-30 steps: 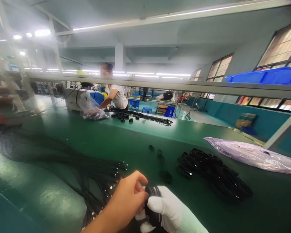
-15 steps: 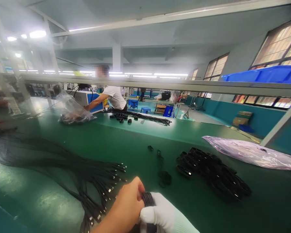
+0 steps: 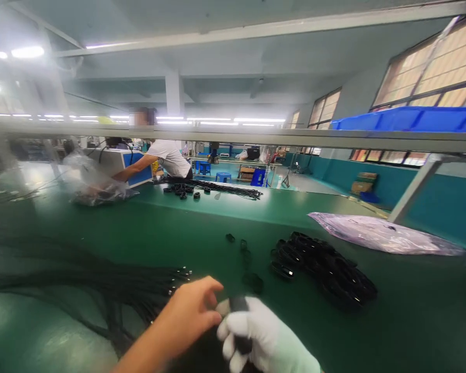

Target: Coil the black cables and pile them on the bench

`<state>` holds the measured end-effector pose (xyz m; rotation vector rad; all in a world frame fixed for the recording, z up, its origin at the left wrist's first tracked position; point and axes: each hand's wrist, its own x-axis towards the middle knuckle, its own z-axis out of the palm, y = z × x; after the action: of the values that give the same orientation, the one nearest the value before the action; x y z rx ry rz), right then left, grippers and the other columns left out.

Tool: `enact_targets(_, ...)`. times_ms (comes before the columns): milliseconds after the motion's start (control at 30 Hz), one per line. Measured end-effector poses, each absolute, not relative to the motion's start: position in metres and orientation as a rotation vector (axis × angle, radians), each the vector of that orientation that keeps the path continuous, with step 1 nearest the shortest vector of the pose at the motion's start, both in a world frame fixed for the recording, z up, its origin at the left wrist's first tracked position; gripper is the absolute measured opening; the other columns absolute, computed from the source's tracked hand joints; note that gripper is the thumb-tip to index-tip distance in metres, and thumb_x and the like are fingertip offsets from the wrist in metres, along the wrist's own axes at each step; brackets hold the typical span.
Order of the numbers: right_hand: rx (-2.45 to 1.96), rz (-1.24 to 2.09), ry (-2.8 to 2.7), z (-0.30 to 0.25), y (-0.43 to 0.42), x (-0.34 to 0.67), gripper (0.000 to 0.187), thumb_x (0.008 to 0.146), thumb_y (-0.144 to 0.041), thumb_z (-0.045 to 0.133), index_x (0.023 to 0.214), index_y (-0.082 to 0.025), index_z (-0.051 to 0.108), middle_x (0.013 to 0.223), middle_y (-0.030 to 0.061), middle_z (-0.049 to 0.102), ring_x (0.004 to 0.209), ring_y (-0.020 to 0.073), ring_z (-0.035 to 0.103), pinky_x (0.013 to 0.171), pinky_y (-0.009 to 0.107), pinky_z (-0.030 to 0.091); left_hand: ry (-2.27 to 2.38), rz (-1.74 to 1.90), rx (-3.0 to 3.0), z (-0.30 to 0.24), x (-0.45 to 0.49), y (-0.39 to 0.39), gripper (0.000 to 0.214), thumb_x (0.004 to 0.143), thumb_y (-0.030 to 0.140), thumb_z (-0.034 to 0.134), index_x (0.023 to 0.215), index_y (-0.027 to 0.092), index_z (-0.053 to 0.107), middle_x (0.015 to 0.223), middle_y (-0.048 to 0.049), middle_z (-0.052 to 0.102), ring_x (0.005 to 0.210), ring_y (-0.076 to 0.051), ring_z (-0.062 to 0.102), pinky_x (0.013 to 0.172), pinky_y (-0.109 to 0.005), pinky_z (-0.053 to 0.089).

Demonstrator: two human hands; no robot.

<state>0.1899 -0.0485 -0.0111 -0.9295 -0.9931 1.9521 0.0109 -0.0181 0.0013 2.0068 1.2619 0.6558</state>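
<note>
My right hand [image 3: 258, 331], in a white glove, is wrapped around a coiled black cable [image 3: 239, 305] at the lower middle of the view. Its fingers hide much of the coil. Just left of it is my bare left hand [image 3: 198, 303], thumb and fingers apart and curved toward the coil, with nothing seen between them. A bundle of long black cables [image 3: 128, 285] with small metal plugs lies to the left, partly behind my left forearm. Right of my hands lies a heap of coiled black cables [image 3: 326, 269]. Several small black ties [image 3: 244, 246] lie between, some blurred.
A pinkish plastic bag [image 3: 384, 235] lies at the right on the green table [image 3: 171, 228]. Across the table, a person in a white shirt [image 3: 171, 157] reaches toward a clear plastic bag [image 3: 101, 189]. More cables [image 3: 225, 187] lie there. A blue bin [image 3: 411, 120] rests on the overhead shelf.
My left hand has come off the coil and moved left, its fingers spreading. My right hand keeps hold of the coil. The whole view has shifted, so the surroundings sit further left.
</note>
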Motion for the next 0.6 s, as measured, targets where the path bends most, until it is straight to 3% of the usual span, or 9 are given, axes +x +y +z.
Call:
enact_targets(67, -0.954, 1.772, -0.842, -0.004, -0.043, 0.212, 0.038, 0.067, -0.034, 0.072, 0.096, -0.013, 0.060, 0.074, 0.0042, 0.063, 0.065, 0.0165, 0.062, 0.049, 0.024, 0.047, 1.244, 0.637, 2.020, -0.001, 0.021, 0.001, 0.021, 0.074, 0.017, 0.052, 0.093, 0.020, 0.060, 0.081, 0.0009, 0.064, 0.072, -0.016, 0.057, 0.065, -0.024, 0.039)
enact_targets(167, -0.990, 1.571, -0.716, 0.006, -0.038, 0.240, 0.046, 0.068, -0.037, 0.075, 0.104, -0.016, 0.057, 0.082, 0.0050, 0.064, 0.083, 0.0232, 0.066, 0.057, 0.028, 0.052, 1.207, 0.601, 2.074, -0.016, 0.052, 0.022, 0.010, 0.074, 0.015, 0.053, 0.078, 0.021, 0.059, 0.077, 0.0006, 0.062, 0.080, -0.019, 0.057, 0.073, -0.027, 0.038)
enact_targets(333, -0.983, 1.399, -0.689, 0.007, -0.034, 0.256, 0.045, 0.067, -0.036, 0.077, 0.103, -0.017, 0.057, 0.079, 0.0031, 0.064, 0.066, 0.0154, 0.062, 0.045, 0.021, 0.045, 1.101, 0.585, 1.996, -0.048, 0.095, 0.033, 0.015, 0.066, 0.008, 0.060, 0.071, 0.021, 0.054, 0.080, -0.0007, 0.056, 0.088, -0.024, 0.056, 0.086, -0.036, 0.035)
enact_targets(467, -1.134, 1.298, -0.769, -0.004, -0.027, 0.248, 0.047, 0.064, -0.036, 0.077, 0.101, -0.016, 0.055, 0.077, 0.0025, 0.062, 0.056, 0.0112, 0.055, 0.038, 0.019, 0.040, 1.050, 0.637, 1.727, -0.049, 0.087, 0.028, 0.009, 0.078, 0.022, 0.048, 0.070, 0.021, 0.044, 0.067, 0.0014, 0.046, 0.069, -0.018, 0.053, 0.070, -0.033, 0.042)
enact_targets(600, -1.230, 1.306, -0.830, -0.016, -0.020, 0.223, 0.049, 0.058, -0.028, 0.076, 0.099, -0.016, 0.053, 0.085, 0.0049, 0.063, 0.048, 0.0099, 0.053, 0.031, 0.019, 0.038, 0.949, 0.705, 1.414, -0.042, 0.075, 0.007, 0.025, 0.084, 0.044, 0.037, 0.076, 0.021, 0.037, 0.069, 0.0025, 0.046, 0.054, -0.011, 0.046, 0.054, -0.025, 0.041)
